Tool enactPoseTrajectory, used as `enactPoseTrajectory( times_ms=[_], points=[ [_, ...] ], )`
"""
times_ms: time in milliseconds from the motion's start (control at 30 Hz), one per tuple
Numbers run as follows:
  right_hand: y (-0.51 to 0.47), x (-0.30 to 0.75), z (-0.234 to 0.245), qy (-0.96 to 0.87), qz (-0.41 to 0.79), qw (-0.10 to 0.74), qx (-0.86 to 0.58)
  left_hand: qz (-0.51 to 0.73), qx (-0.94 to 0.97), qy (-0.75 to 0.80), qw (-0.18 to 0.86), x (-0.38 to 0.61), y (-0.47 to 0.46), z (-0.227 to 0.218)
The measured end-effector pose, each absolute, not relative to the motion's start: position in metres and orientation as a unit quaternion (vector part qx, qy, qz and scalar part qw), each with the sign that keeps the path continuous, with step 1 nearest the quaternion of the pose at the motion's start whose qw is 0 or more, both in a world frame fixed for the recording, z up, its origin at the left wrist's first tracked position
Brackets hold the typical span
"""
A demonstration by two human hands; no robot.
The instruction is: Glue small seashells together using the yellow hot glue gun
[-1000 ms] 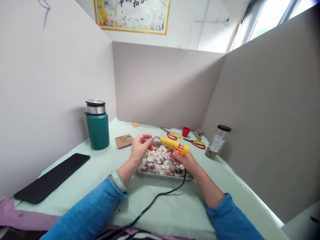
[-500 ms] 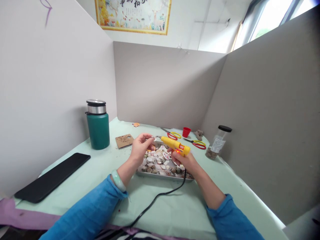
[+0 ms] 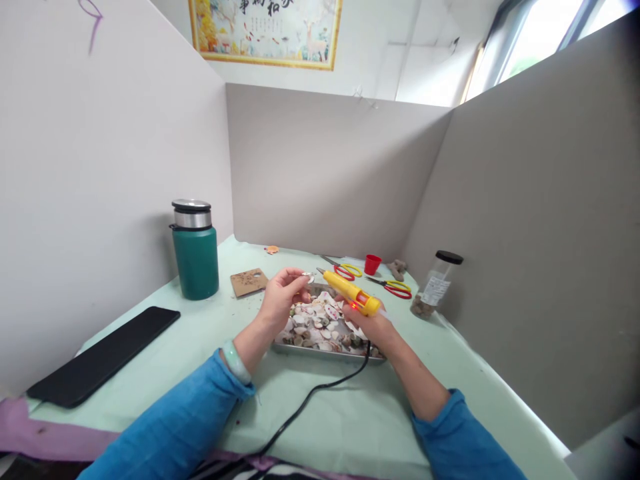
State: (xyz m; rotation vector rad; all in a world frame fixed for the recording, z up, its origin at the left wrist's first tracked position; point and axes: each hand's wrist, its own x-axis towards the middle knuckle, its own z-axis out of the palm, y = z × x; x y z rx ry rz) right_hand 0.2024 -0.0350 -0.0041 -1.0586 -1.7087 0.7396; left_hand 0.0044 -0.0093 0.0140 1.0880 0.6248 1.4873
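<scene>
Between thumb and fingertips, my left hand (image 3: pixel 283 293) pinches a small whitish shell (image 3: pixel 309 276). My right hand (image 3: pixel 369 322) is wrapped round a yellow hot glue gun (image 3: pixel 351 293) with a small red light lit on it. Its metal nozzle points left at the shell, a short gap away. From the glue gun's handle a black cord (image 3: pixel 310 399) runs down toward me. Below both hands lies a shallow metal tray (image 3: pixel 320 353) heaped with shells (image 3: pixel 320 327), partly hidden by my hands.
On the left are a green flask (image 3: pixel 197 260), a flat black object (image 3: pixel 105 357) and a brown board (image 3: pixel 249 283). Two pairs of scissors (image 3: pixel 345 270), a red cup (image 3: pixel 373 264) and a lidded jar (image 3: pixel 436 285) stand or lie right. Grey partitions (image 3: pixel 330 167) enclose the table.
The glue gun's nozzle has drawn back slightly from the shell, and its rear end has tipped a little lower. My left hand still pinches the shell in nearly the same place.
</scene>
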Motion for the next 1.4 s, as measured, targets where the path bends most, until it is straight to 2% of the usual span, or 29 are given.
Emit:
enactPoseTrajectory(
  times_ms=[400,633,1400],
  points=[
    [-0.034,0.201,-0.004,-0.796,0.152,0.436,-0.391,0.634,0.47,0.298,0.537,0.008,-0.011,0.014],
    [-0.039,0.197,0.001,-0.826,0.071,0.439,-0.347,0.645,0.464,0.3,0.528,0.008,-0.009,0.014],
    [-0.031,0.199,-0.013,-0.835,-0.002,0.432,-0.34,0.661,0.458,0.311,0.507,0.008,-0.01,0.013]
  ],
)
